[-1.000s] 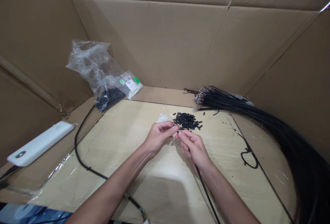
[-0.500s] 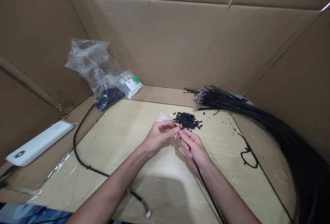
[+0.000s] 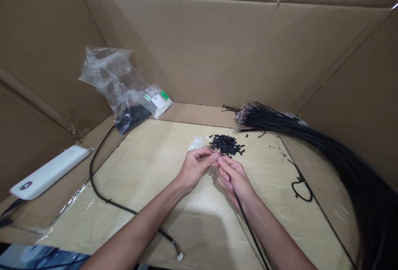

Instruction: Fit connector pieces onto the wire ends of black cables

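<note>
Both hands meet just in front of a pile of short black tubes (image 3: pixel 226 144). My right hand (image 3: pixel 234 177) is closed around a black cable (image 3: pixel 250 227), which runs down from its fingers to the bottom edge of the view. My left hand (image 3: pixel 197 169) pinches at the cable's end, thumb against forefinger. Thin wire tips poke out above the left fingers; whether a small part sits on them is hidden. Beside the tubes, just beyond my left hand, lies a small heap of white pieces (image 3: pixel 196 142).
A thick bundle of black cables (image 3: pixel 311 137) curves along the right side. At the back left are clear plastic bags (image 3: pixel 124 91) with black and white parts. A white device (image 3: pixel 49 172) lies left. Another cable (image 3: pixel 121 207) with a white connector (image 3: pixel 180 256) passes under my left forearm.
The hands keep nearly the same pinch at the cable end, with only slight finger movement. The whole view has shifted a little.
</note>
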Available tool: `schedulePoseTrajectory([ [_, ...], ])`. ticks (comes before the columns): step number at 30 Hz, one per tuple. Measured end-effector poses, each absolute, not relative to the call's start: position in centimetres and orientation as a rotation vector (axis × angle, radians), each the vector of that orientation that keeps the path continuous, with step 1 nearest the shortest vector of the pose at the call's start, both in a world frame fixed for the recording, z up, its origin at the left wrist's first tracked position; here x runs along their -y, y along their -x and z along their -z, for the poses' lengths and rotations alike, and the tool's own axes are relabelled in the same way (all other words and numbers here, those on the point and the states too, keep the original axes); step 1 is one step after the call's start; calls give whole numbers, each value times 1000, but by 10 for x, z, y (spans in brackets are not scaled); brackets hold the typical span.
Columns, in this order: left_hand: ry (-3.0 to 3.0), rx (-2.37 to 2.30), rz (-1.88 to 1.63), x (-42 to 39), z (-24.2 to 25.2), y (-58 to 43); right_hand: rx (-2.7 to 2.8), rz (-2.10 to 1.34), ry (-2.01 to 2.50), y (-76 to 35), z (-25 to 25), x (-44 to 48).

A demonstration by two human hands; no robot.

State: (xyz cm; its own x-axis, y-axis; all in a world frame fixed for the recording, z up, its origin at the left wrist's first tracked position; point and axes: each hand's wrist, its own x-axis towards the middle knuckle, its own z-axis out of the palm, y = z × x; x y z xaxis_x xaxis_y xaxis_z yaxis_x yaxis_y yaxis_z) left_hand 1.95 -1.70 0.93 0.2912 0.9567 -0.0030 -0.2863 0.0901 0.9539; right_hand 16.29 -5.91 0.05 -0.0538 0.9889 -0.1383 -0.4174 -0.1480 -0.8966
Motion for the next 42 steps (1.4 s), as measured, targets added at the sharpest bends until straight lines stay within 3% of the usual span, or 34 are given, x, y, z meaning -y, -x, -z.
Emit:
schedulePoseTrajectory([
  [6, -1196, -793, -996, 5, -12, -8, 759, -1563, 935, -162, -4, 56],
  [12, -1596, -1320, -1191, -22, -15, 29, 797, -1320, 1195, -172, -4, 52],
  [23, -2024, -1537, -748, -7, -7, 17, 916, -1188, 1260, -171, -2, 50],
  [32, -2088, -1326, -645, -9, -7, 26, 934, -1194, 1226, -166, 3, 51],
  [42, -1591, -1078, -960, -12, -7, 18, 942, -1169, 1208, -171, 0, 50],
])
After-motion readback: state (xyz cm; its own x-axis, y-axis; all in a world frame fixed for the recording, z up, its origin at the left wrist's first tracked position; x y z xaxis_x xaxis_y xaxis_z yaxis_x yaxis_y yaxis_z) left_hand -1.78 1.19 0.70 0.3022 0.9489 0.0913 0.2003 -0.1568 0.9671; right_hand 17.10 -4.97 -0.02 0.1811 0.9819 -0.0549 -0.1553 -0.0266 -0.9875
